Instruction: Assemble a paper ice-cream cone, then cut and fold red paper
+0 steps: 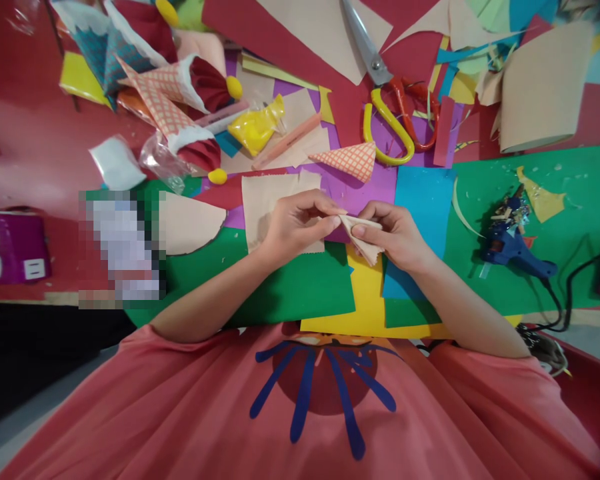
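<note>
A small beige cone, rolled from paper or cloth, is between my hands above the coloured sheets. My left hand pinches its narrow tip with thumb and finger. Around its wider part, the thumb and fingers of my right hand are closed. A beige square piece with frayed edges lies partly under my left hand. Just beyond the hands rests an orange-checked cone on its side. A rounded beige cut-out lies to the left.
Scissors with yellow and red handles lie at the back. On the right, a blue glue gun rests on a green sheet, its cord trailing right. Checked cone decorations crowd the back left. A beige roll stands back right.
</note>
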A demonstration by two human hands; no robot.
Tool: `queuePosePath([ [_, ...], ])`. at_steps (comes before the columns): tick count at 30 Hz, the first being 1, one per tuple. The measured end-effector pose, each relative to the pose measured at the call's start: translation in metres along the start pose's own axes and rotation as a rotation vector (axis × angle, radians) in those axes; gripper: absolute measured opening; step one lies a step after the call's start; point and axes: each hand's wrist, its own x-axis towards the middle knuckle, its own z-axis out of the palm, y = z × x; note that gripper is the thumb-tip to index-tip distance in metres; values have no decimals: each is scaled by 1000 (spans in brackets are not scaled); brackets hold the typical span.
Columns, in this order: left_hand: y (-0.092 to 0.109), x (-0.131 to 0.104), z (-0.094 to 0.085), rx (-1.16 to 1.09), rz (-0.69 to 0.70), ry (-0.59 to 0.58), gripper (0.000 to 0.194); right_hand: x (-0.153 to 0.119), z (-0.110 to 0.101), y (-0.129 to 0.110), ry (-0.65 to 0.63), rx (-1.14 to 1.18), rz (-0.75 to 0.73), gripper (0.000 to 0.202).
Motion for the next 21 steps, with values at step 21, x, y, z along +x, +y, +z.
queuePosePath([
  [21, 11, -2, 3, 45, -193, -36, 28, 0, 1, 1, 114, -185, -185, 28],
])
